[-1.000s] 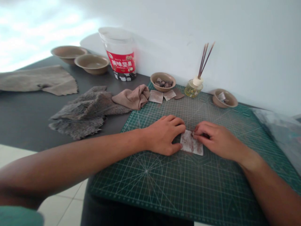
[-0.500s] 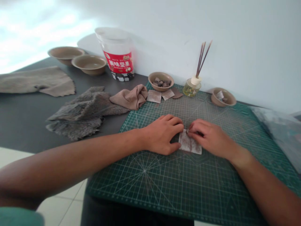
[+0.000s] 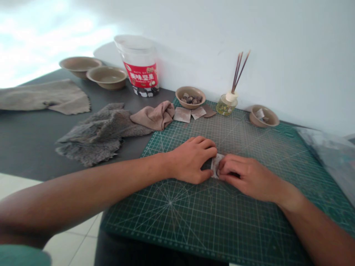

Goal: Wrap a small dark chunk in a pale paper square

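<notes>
Pressing, head view: my left hand point(image 3: 194, 162) and right hand point(image 3: 244, 175), fingers flat and together, hold a small pale sachet point(image 3: 215, 165) between them on the green cutting mat point(image 3: 194, 221). Mostly covered by my right fingers point(image 3: 227, 164), it is perhaps folded. Behind: bowl of stones point(image 3: 190, 96), reed diffuser point(image 3: 227, 103), grey cloths point(image 3: 97, 133).

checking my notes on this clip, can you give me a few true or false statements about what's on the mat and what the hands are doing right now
1. Both hands rest on a small pale sachet on the green cutting mat. True: the left hand and right hand meet over it.
2. The reed diffuser lies tipped over. False: it stands upright near the wall.
3. The bowl of dark pieces sits at the mat's far edge. True.
4. The red-labelled tub is on the mat. False: it stands on the dark table.
</notes>
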A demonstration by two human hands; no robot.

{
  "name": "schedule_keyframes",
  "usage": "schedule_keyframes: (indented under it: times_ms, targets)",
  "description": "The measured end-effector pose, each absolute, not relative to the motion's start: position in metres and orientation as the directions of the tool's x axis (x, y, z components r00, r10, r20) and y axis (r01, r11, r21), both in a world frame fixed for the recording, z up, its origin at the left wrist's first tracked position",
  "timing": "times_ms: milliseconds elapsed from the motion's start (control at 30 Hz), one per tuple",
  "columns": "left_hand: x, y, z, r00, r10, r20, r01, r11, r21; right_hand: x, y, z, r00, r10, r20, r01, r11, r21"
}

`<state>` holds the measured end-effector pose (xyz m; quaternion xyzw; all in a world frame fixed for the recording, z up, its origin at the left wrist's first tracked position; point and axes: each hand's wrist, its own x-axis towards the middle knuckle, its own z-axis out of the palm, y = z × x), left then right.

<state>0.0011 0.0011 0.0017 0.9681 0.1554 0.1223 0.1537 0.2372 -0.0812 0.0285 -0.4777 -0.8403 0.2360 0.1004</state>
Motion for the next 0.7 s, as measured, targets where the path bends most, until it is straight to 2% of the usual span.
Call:
schedule_keyframes:
  times_ms: [100,200,267,333,400,467,500,567,633,700]
  targets:
    - [0.001,0.0012,0.0015,0.916,0.348,0.2,0.271,-0.904,0.33,0.2379,-0.0789,0.0285,-0.411,0.911,0.007,0.825,0.375,-0.422]
    - [0.001,0.0012,0.0015,0.916,0.349,0.196,0.273,-0.902,0.333,0.2388,-0.0793,0.0301,-0.521,0.848,-0.096,0.775,0.422,-0.471]
    - [0.0011,0.0012,0.0015,0.921,0.339,0.191,0.262,-0.904,0.337,0.2385,-0.0799,0.0299,-0.564,0.822,-0.081,0.733,0.453,-0.507]
    - [0.0013,0.0013,0.0013,0.92,0.338,0.196,0.261,-0.905,0.335,0.239,-0.0791,0.0293,-0.48,0.877,0.0,0.776,0.424,-0.467]
    - [0.0013,0.0014,0.0012,0.916,0.348,0.201,0.271,-0.904,0.331,0.2401,-0.0779,0.0298,-0.413,0.911,0.014,0.822,0.379,-0.425]
    - [0.0013,0.0014,0.0014,0.916,0.35,0.195,0.274,-0.903,0.331,0.2397,-0.0782,0.0307,-0.475,0.877,-0.072,0.8,0.396,-0.451]
    - [0.0012,0.0014,0.0016,0.919,0.345,0.19,0.27,-0.903,0.333,0.2386,-0.0787,0.031,-0.546,0.83,-0.117,0.753,0.425,-0.502]
    - [0.0011,0.0014,0.0018,0.924,0.336,0.185,0.262,-0.905,0.334,0.236,-0.0793,0.0305,-0.591,0.803,-0.082,0.7,0.459,-0.548]
    - [0.0009,0.0013,0.0017,0.92,0.341,0.193,0.268,-0.906,0.328,0.235,-0.0785,0.0295,-0.475,0.88,-0.001,0.769,0.414,-0.487]
    - [0.0006,0.0012,0.0013,0.916,0.349,0.199,0.275,-0.905,0.324,0.236,-0.0774,0.0289,-0.417,0.909,0.002,0.813,0.374,-0.445]
